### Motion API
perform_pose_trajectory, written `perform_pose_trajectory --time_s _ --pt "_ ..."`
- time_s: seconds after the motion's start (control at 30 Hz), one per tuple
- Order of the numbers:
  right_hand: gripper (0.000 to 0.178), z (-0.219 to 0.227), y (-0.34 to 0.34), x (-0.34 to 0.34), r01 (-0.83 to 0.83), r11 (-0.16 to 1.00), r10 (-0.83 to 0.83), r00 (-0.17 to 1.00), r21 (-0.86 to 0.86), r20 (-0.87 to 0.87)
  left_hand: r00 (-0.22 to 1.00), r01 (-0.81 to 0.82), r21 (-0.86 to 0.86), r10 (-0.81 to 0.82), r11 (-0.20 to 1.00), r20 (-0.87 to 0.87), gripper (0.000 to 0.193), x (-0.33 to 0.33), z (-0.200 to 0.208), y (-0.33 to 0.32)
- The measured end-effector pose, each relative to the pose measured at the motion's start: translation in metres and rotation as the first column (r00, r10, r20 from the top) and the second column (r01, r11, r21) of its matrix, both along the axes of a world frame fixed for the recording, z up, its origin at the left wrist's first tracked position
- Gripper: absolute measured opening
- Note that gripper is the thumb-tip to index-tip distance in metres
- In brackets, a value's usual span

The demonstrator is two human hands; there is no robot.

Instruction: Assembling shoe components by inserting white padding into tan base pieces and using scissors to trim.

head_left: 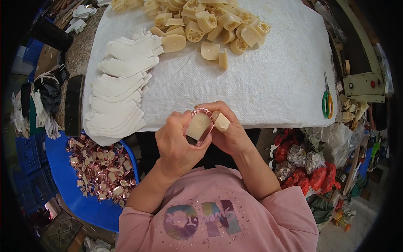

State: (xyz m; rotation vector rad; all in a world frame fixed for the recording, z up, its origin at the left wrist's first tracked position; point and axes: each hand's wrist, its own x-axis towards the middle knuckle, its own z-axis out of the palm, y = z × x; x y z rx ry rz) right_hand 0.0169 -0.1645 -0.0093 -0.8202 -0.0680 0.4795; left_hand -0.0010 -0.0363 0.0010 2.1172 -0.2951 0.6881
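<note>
Above the table's near edge I hold a beige shoe heel point(198, 127) with a shiny pink metallic covering point(203, 111) around its sides. The covering is gathered in small pleats along the curved rim, and the flat top face shows bare. My left hand point(175, 138) wraps round the heel from the left. On the other side my right hand point(231, 135) has its fingers behind the heel's rim. A small pale beige block-like piece point(221, 121) sits at the right thumb, touching or very near the rim; its kind is unclear.
Beige shoe heels point(208, 21) are heaped at the table's back. Overlapping white cut pieces point(119, 90) lie at left beside a dark phone point(74, 104). Scissors point(327, 101) rest near the right edge. Below left, a blue basin point(79, 207) holds pink-and-beige scraps; red bags point(319, 178) lie right.
</note>
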Motion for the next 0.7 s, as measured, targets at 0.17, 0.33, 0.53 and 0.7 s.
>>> perform_pose_trajectory --time_s 0.17,0.33,0.53,0.7 --pt "0.023 -0.004 0.003 -0.005 0.226 0.828 -0.031 0.932 -0.514 0.36 0.996 -0.082 0.095 0.08 0.992 0.025 0.048 -0.003 -0.004 -0.004" --pt "0.026 0.004 0.007 0.0 0.31 0.733 0.018 0.881 -0.605 0.474 0.992 -0.05 -0.113 0.036 0.992 -0.121 0.043 -0.003 -0.004 0.002" --pt "0.033 0.002 -0.001 0.016 0.053 0.927 0.137 0.873 -0.37 0.468 0.785 0.043 -0.864 -0.552 0.501 -0.281 0.031 -0.01 -0.001 0.025" --pt "0.03 0.004 0.0 0.02 0.078 0.882 0.222 0.801 -0.464 0.556 0.776 0.147 -0.716 -0.529 0.682 -0.345 0.037 -0.012 -0.002 0.035"
